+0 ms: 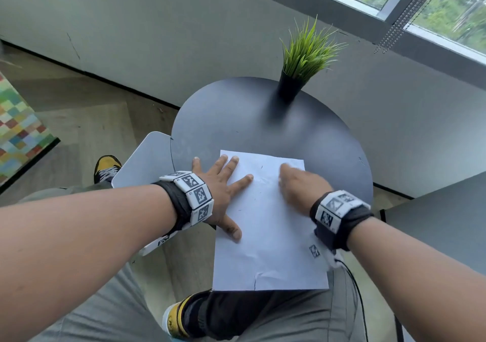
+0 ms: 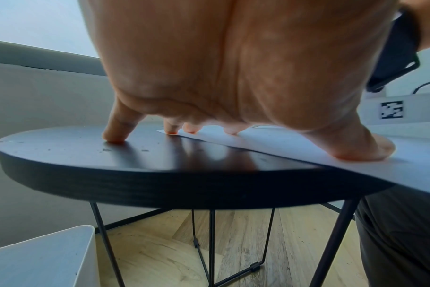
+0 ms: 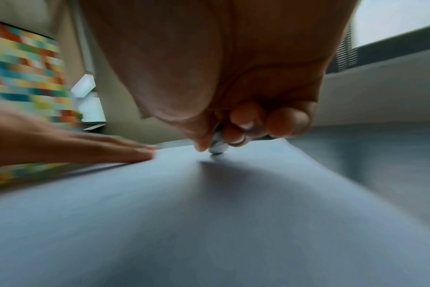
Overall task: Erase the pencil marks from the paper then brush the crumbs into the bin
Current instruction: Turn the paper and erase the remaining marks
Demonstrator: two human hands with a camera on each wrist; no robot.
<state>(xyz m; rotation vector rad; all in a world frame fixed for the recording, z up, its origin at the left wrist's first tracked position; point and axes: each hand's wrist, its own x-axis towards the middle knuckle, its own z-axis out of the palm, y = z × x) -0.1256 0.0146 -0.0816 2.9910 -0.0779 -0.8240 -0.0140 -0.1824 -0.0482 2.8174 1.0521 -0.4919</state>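
Note:
A white sheet of paper lies on the round dark table, its near end hanging over the edge. Faint pencil marks show on its upper half. My left hand lies flat with spread fingers, pressing the paper's left edge; the little finger rests on the table. My right hand is blurred near the paper's top right. It pinches a small white eraser whose tip touches the paper. A white bin stands beside the table at the left, also low in the left wrist view as the bin.
A black pot with green grass stands at the table's far side. The table has thin black legs over a wood floor. A patterned rug lies at the left. A grey surface is at the right.

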